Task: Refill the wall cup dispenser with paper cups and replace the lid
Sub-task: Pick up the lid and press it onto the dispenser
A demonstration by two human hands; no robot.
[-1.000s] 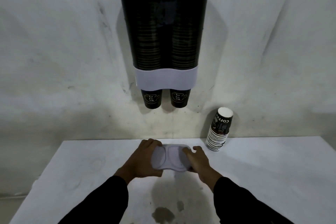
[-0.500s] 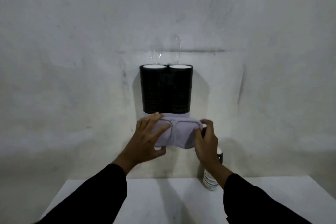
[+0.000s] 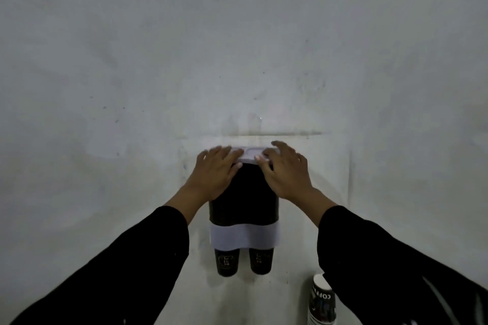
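Item, lid [image 3: 249, 154]: carried up from the desk within the last second, now lying atop the wall dispenser [image 3: 244, 192], our left hand [image 3: 215, 173] and right hand [image 3: 285, 171] spread flat pressing its ends; cups loaded, refill judged nearly complete.

Two arms enter from the lower corners of the frame, each clad in a long black sleeve. The left sleeve [image 3: 126, 266] fills the lower left, ending in a plain rounded cuff at the wrist; the right sleeve [image 3: 383, 264] fills the lower right, with faint pale streaks near the frame's edge. The left hand [image 3: 215, 175] and right hand [image 3: 286, 173] are bare, without gloves, rings or watch.
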